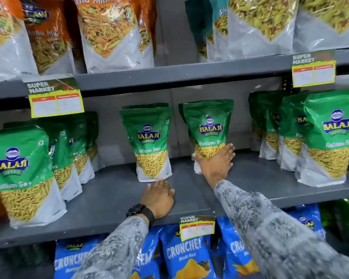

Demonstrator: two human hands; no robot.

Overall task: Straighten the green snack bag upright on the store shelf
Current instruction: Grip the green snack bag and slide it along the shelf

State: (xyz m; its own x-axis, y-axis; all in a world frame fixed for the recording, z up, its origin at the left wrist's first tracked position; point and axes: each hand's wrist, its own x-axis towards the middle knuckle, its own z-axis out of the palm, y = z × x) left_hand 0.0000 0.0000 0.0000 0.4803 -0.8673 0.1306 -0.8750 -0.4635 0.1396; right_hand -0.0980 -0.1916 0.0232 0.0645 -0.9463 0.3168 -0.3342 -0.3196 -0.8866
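Patterned sleeves [270,228] reach in from the bottom; the left hand [159,198] rests flat and empty on the shelf [109,198]; the right hand [216,164], open, presses the green snack bag [208,129] at centre. Nudge its base gently, steadying the top.

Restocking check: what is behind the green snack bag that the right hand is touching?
Behind the green Ratlami Sev snack bag, a second green bag's top edge peeks out left; the rest is covered.

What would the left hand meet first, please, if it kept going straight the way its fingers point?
Most likely the base of the green snack bag directly ahead of the left hand; its fingertips already look almost against it.
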